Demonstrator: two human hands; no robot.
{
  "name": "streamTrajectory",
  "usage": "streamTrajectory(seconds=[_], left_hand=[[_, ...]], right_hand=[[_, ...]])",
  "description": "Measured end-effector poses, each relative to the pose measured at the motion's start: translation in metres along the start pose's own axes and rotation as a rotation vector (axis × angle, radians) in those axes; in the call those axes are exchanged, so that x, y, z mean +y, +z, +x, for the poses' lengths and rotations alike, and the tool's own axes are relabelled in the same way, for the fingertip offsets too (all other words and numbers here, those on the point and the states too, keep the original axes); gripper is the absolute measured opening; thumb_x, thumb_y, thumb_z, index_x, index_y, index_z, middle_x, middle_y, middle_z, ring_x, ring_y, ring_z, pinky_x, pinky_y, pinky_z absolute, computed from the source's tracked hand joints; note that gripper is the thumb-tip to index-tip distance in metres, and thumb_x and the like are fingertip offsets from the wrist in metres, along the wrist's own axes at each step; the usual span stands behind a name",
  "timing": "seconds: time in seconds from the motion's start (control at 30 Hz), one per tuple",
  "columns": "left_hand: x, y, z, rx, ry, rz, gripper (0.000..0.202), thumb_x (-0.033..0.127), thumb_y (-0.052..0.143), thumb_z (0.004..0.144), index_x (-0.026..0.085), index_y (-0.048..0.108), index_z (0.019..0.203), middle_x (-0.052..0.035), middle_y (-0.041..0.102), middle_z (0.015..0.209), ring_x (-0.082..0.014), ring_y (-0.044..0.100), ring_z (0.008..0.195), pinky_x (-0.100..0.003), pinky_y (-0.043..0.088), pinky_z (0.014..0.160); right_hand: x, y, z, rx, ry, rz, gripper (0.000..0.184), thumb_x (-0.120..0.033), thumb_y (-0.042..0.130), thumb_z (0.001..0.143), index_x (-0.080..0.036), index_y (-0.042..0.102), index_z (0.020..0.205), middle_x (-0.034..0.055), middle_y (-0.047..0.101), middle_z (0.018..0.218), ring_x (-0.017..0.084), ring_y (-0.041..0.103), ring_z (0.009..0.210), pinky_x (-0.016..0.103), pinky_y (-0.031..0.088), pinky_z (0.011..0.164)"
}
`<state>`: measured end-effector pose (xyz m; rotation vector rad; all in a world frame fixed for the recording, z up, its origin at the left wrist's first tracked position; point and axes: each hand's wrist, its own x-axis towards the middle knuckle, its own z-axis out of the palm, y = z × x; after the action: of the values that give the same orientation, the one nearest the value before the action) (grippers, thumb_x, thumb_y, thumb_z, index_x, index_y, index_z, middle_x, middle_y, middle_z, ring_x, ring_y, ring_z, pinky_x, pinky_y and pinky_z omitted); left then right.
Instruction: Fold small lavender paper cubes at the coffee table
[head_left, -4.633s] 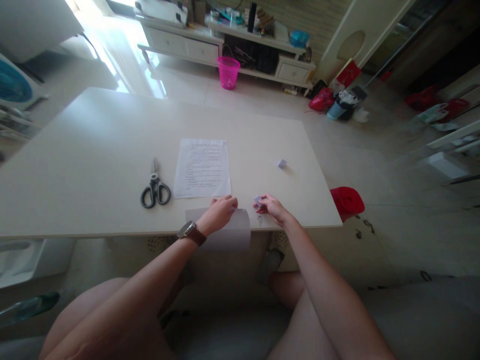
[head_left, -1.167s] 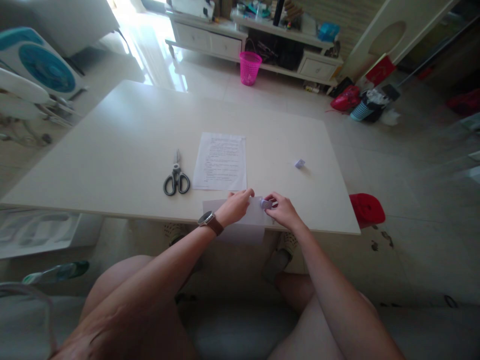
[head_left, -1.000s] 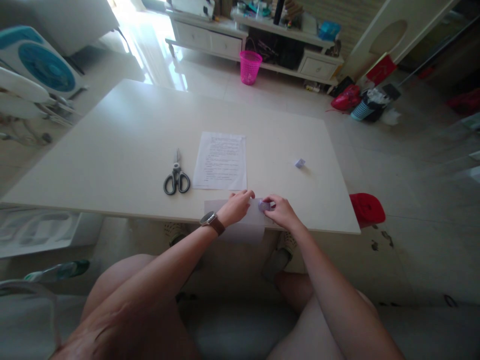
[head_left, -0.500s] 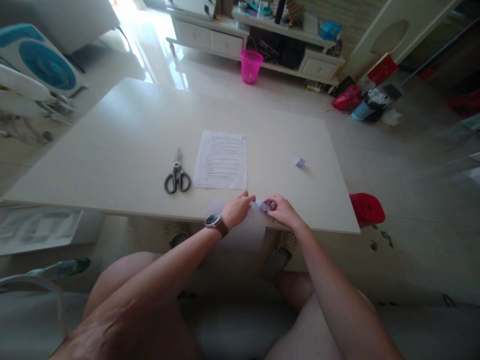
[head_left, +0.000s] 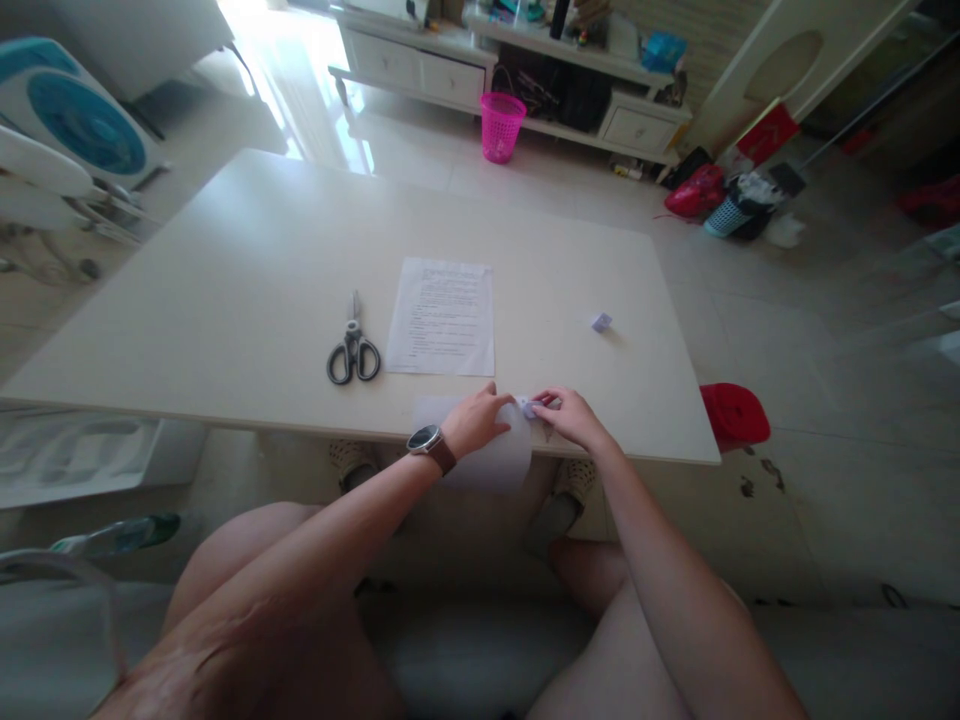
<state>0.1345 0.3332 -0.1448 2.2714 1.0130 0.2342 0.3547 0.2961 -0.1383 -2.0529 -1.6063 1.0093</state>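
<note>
Paper sheet (head_left: 493,460): thin, curving over the smooth table's (head_left: 532,260) edge.
Left hand (head_left: 478,418): on it; grip, I cannot tell.
Right hand (head_left: 564,415): clamped on small pale piece (head_left: 528,408) at sheet's corner.

The left arm (head_left: 360,505) is stretched forward on a long diagonal from the lower left, and the right arm (head_left: 649,530) is angled inward from the lower right; both are bared. The left hand (head_left: 478,418) is held with its back turned upward, its fingers bent and its thumb (head_left: 502,428) set apart below the index finger. The right hand (head_left: 571,416) is pointed toward the left one, its thumb and fingertips drawn together in a pinch. The two hands are held near each other, not touching. Below, the knees are parted.
</note>
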Motion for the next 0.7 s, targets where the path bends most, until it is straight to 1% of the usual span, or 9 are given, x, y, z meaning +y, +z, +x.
streamTrajectory(seconds=[0.1,0.23,0.43,0.57,0.63,0.7], left_hand=[[0.000,0.000,0.000,0.002,-0.003,-0.001,0.044,0.026,0.073,0.085,0.027,0.065,0.128,-0.0061,0.055,0.109,-0.0217,0.065,0.094,-0.034,0.052,0.093],[-0.001,0.001,0.000,-0.003,0.001,-0.007,0.046,0.027,0.072,0.086,0.027,0.062,0.130,-0.0057,0.055,0.110,-0.0218,0.064,0.098,-0.034,0.051,0.095],[-0.002,0.003,0.000,0.008,0.021,0.007,0.056,0.026,0.071,0.086,0.026,0.053,0.139,-0.0067,0.054,0.111,-0.0230,0.064,0.098,-0.035,0.051,0.093],[0.001,0.001,0.000,0.009,0.048,0.021,0.071,0.025,0.069,0.088,0.031,0.038,0.151,-0.0061,0.053,0.112,-0.0226,0.064,0.095,-0.035,0.051,0.090],[0.003,-0.001,-0.001,-0.004,0.070,0.040,0.070,0.025,0.067,0.089,0.033,0.037,0.151,-0.0060,0.052,0.113,-0.0226,0.063,0.095,-0.035,0.051,0.090],[0.005,-0.003,-0.002,-0.028,0.086,0.067,0.066,0.024,0.066,0.090,0.034,0.039,0.150,-0.0064,0.051,0.114,-0.0228,0.063,0.095,-0.035,0.051,0.089]], right_hand=[[-0.003,0.001,0.001,0.019,0.026,-0.005,0.022,-0.030,0.070,0.082,-0.018,0.078,0.099,0.0055,0.072,0.093,0.012,0.061,0.071,0.023,0.048,0.069],[-0.007,0.003,0.001,0.024,0.062,0.025,0.024,-0.030,0.069,0.084,-0.017,0.078,0.101,0.0061,0.073,0.092,0.012,0.062,0.068,0.024,0.049,0.068],[-0.010,0.010,0.004,0.040,0.074,0.057,0.023,-0.031,0.070,0.084,-0.017,0.077,0.100,0.0055,0.073,0.090,0.012,0.062,0.068,0.022,0.048,0.067],[-0.009,0.014,0.008,0.039,0.097,0.108,0.022,-0.030,0.071,0.083,-0.017,0.075,0.100,0.0048,0.073,0.089,0.011,0.062,0.067,0.022,0.049,0.066],[-0.008,0.015,0.010,0.042,0.128,0.132,0.021,-0.029,0.072,0.081,-0.017,0.073,0.099,0.0046,0.073,0.089,0.011,0.062,0.066,0.022,0.049,0.065],[-0.008,0.016,0.012,0.046,0.157,0.142,0.019,-0.027,0.073,0.080,-0.017,0.072,0.096,0.0044,0.073,0.088,0.011,0.062,0.066,0.022,0.048,0.064]])
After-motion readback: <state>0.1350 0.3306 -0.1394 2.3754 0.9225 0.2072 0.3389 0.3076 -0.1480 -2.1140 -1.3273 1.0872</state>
